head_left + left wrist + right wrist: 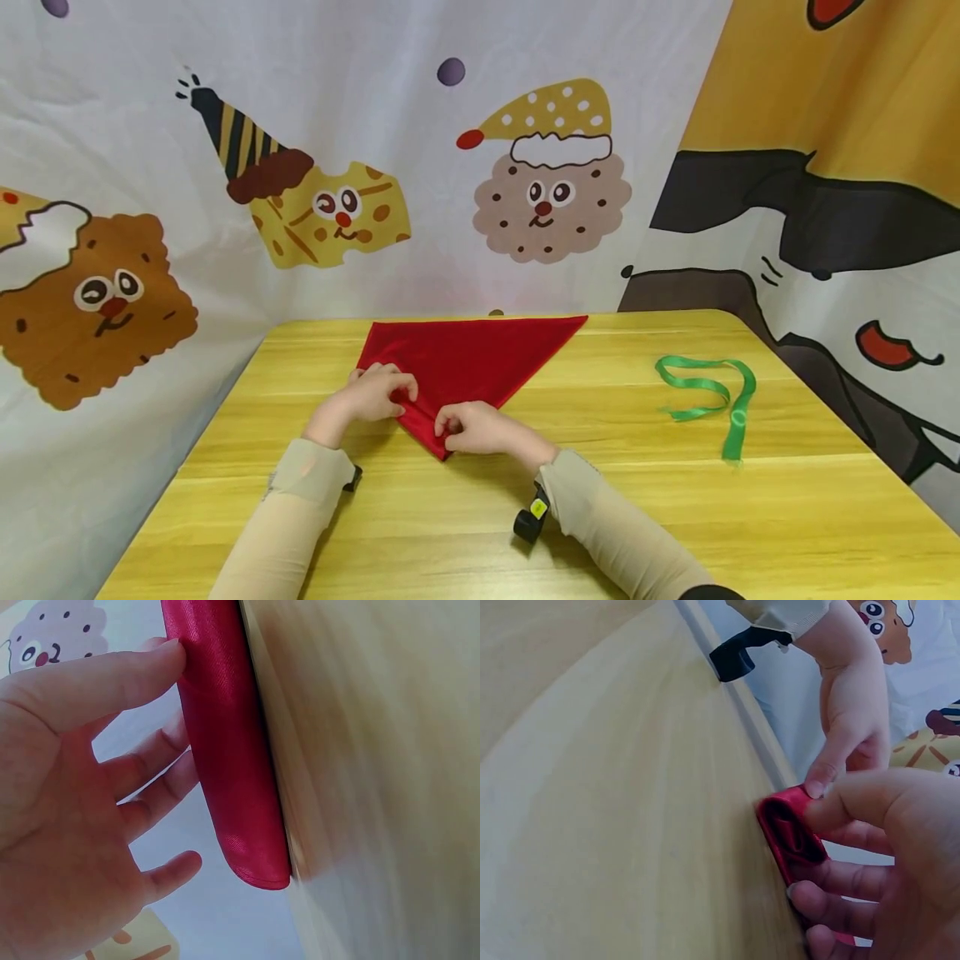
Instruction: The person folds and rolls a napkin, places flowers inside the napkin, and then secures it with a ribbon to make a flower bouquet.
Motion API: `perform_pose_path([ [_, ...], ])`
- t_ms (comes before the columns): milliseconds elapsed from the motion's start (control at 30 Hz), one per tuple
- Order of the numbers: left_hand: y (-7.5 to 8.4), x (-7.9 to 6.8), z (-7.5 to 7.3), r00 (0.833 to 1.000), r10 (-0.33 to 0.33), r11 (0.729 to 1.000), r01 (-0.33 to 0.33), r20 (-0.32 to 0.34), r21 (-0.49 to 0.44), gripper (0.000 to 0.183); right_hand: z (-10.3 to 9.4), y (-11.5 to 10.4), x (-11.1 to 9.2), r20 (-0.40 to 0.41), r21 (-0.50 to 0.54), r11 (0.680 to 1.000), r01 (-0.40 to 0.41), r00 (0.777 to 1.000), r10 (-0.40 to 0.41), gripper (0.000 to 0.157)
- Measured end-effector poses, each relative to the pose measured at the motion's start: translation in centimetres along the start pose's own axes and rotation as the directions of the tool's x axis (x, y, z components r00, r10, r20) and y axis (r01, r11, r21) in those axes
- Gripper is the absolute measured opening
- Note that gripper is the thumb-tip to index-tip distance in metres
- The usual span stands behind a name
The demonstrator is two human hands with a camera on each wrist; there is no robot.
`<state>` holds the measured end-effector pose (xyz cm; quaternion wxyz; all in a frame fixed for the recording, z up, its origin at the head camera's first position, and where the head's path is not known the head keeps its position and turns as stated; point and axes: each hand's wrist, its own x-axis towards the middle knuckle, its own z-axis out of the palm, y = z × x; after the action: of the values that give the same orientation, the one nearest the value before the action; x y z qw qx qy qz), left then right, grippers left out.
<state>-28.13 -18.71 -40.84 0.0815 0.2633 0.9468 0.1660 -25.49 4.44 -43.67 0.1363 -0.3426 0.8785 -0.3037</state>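
On the yellow wood-grain surface [420, 542], your left grip [372, 393] and right grip [480, 427] pinch the glossy red fabric sheet [465, 354] at centre frame, lower-left edge rolled, flat remainder seemingly yet to roll.

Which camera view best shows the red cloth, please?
The head view: most of the red cloth is visible, with the left hand and right hand covering part of its edge. The left wrist view shows only its rolled edge; the right wrist, that roll's layered end.
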Motion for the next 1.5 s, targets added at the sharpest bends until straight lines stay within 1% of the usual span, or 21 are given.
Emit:
perform_pose_path([
  [133, 0.0, 0.0, 0.1, 1.0, -0.005, 1.0, 0.005, 0.013, 0.001, 0.02, -0.2, 0.2, -0.1, 0.052, 0.022, 1.0, 0.012, 0.999, -0.013, 0.025],
  [267, -0.2, 0.0, 0.2, 1.0, -0.004, 1.0, 0.004, 0.015, -0.001, 0.021, -0.1, 0.1, -0.1, 0.054, 0.017, 0.999, 0.029, 0.998, -0.029, 0.028],
  [500, -0.1, 0.0, 0.1, 1.0, -0.008, 1.0, 0.008, 0.012, -0.017, 0.023, 0.1, 0.0, 0.0, 0.017, -0.024, 0.999, 0.045, 0.999, -0.045, 0.023],
  [733, 0.1, -0.1, -0.1, 1.0, 0.0, 1.0, 0.0, 0.031, -0.013, 0.021, 0.2, -0.2, 0.1, -0.021, -0.13, 0.99, 0.062, 0.998, -0.065, 0.018],
  [833, 0.1, -0.1, -0.1, 0.999, 0.001, 1.0, 0.0, 0.043, -0.013, 0.021, 0.2, -0.2, 0.1, -0.033, -0.159, 0.985, 0.065, 0.997, -0.071, 0.016],
  [1033, 0.0, 0.0, -0.1, 0.999, 0.007, 1.0, -0.007, 0.053, 0.001, 0.019, 0.6, -0.3, 0.3, -0.072, -0.135, 0.988, 0.069, 0.994, -0.079, 0.005],
  [1133, -0.1, 0.1, 0.0, 0.999, 0.011, 1.0, -0.011, 0.053, 0.002, 0.019, 0.8, -0.5, 0.2, -0.095, -0.113, 0.992, 0.053, 0.993, -0.064, 0.013],
  [1300, -0.2, 0.0, 0.0, 0.997, 0.027, 1.0, -0.027, 0.066, -0.007, 0.021, 1.3, -0.9, 0.2, -0.122, -0.053, 0.999, -0.002, 0.993, -0.004, 0.03],
  [1400, -0.3, -0.1, -0.1, 0.996, 0.036, 0.999, -0.035, 0.08, -0.008, 0.025, 1.8, -1.0, 0.4, -0.134, -0.064, 0.998, -0.02, 0.991, 0.011, 0.037],
  [1500, -0.2, -0.1, 0.0, 0.995, 0.036, 0.999, -0.035, 0.092, -0.011, 0.028, 2.1, -0.9, 0.4, -0.152, -0.1, 0.995, -0.026, 0.988, 0.011, 0.038],
])
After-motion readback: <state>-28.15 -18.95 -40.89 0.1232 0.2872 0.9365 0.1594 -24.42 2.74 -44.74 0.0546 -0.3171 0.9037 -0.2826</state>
